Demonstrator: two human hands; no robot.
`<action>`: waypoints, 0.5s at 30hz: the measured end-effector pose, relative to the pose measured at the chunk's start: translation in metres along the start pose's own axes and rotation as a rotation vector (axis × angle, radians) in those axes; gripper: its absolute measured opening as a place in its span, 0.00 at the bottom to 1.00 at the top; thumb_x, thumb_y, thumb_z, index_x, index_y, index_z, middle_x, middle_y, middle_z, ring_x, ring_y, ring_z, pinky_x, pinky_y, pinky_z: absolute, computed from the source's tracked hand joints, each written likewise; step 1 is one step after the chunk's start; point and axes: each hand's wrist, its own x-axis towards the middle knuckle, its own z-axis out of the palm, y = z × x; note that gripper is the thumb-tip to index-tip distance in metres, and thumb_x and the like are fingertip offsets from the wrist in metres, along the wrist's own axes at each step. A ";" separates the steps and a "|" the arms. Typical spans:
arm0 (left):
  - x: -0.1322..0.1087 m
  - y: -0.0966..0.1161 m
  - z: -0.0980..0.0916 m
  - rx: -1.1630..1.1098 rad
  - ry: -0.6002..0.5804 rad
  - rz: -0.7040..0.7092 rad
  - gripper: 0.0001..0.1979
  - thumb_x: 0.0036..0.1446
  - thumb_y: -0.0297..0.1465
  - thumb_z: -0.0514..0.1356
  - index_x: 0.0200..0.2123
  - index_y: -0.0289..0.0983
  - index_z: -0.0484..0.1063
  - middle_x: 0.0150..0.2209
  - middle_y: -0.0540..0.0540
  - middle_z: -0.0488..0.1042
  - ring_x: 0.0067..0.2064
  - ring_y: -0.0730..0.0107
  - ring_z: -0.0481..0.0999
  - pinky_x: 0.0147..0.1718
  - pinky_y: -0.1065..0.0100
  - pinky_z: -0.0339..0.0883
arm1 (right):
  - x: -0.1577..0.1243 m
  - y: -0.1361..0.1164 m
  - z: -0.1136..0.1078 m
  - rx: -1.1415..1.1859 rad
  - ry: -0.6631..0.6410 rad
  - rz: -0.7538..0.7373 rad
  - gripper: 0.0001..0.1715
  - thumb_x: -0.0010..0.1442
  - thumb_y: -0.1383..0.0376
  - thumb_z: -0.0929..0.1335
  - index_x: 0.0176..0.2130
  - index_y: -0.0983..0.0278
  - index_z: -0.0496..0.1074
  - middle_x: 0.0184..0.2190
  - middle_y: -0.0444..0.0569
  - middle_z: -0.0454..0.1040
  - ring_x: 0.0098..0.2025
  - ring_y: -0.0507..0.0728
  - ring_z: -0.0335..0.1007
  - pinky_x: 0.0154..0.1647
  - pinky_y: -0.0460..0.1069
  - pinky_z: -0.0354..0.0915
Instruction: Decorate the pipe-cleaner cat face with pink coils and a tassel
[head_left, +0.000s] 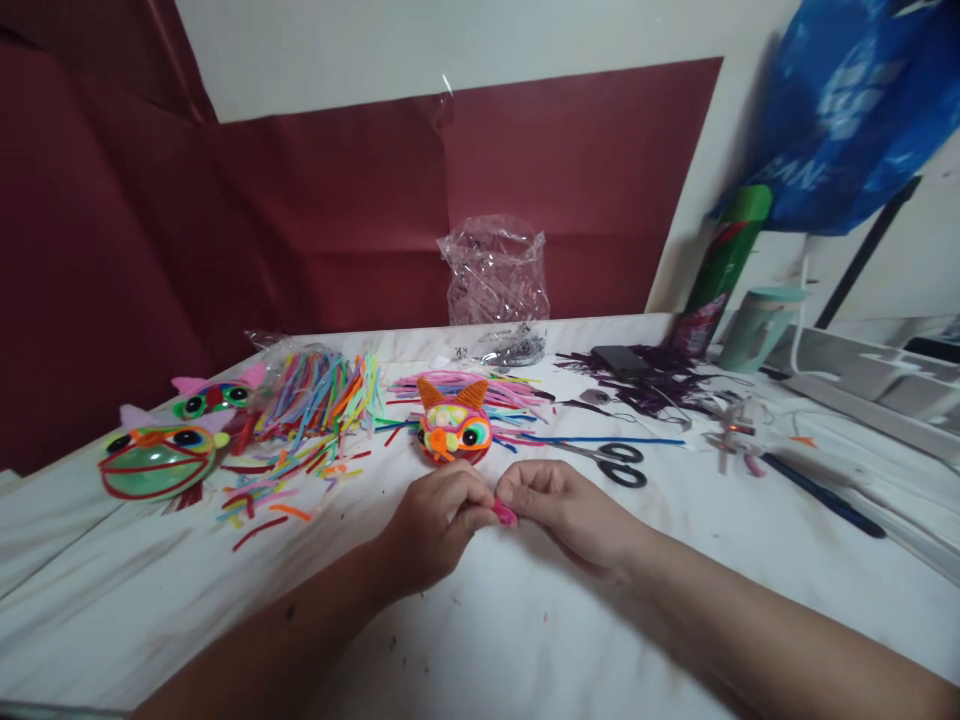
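Observation:
My left hand (439, 522) and my right hand (564, 508) meet above the front middle of the table, fingertips pinched together. Between them is a small bright pink piece of pipe cleaner (505, 513), bent or coiled; the fingers cover most of it. Just beyond my hands sits an orange animal-head figure (454, 428) with pointed ears and googly eyes. Scissors (611, 462) with black handles lie to its right, by a long blue pipe cleaner (622, 440).
At left stand two more figures, a green-mouthed one (154, 475) and one behind it (217, 398). Colourful pipe cleaners (322, 395) are heaped beside them, with cut scraps in front. Farther back are a clear plastic bag (496, 275) and purple shreds (667, 385). A mint cup (759, 330) stands right.

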 end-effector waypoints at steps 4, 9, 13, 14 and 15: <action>0.001 0.001 -0.003 -0.011 0.004 -0.047 0.07 0.55 0.27 0.57 0.26 0.34 0.70 0.25 0.47 0.70 0.29 0.73 0.70 0.29 0.72 0.64 | 0.001 -0.012 -0.008 -0.071 0.012 -0.063 0.18 0.49 0.54 0.70 0.24 0.67 0.69 0.20 0.42 0.67 0.24 0.49 0.58 0.29 0.46 0.56; 0.005 0.004 -0.007 -0.010 -0.021 -0.133 0.08 0.54 0.29 0.58 0.23 0.36 0.68 0.25 0.49 0.70 0.28 0.73 0.70 0.30 0.73 0.65 | 0.003 -0.036 -0.024 -0.201 0.257 -0.220 0.14 0.52 0.57 0.68 0.24 0.65 0.68 0.21 0.42 0.68 0.24 0.49 0.60 0.29 0.45 0.58; 0.005 -0.005 -0.007 0.069 -0.081 -0.182 0.10 0.55 0.32 0.56 0.22 0.38 0.67 0.23 0.51 0.70 0.26 0.73 0.71 0.27 0.75 0.66 | -0.004 -0.035 -0.036 -0.463 0.223 -0.210 0.08 0.53 0.65 0.65 0.24 0.65 0.69 0.20 0.42 0.68 0.23 0.49 0.62 0.26 0.44 0.60; 0.005 -0.010 -0.006 0.083 -0.080 -0.189 0.10 0.54 0.34 0.56 0.22 0.39 0.67 0.23 0.52 0.71 0.26 0.73 0.71 0.26 0.75 0.66 | -0.008 -0.031 -0.043 -0.605 0.188 -0.215 0.07 0.52 0.68 0.65 0.24 0.65 0.70 0.21 0.42 0.69 0.24 0.49 0.63 0.26 0.43 0.60; 0.003 -0.015 -0.004 0.088 -0.081 -0.182 0.10 0.53 0.36 0.56 0.22 0.40 0.68 0.23 0.52 0.71 0.26 0.72 0.72 0.26 0.76 0.66 | -0.013 -0.028 -0.052 -0.739 0.189 -0.211 0.06 0.52 0.69 0.65 0.24 0.65 0.70 0.21 0.42 0.70 0.23 0.49 0.63 0.25 0.43 0.59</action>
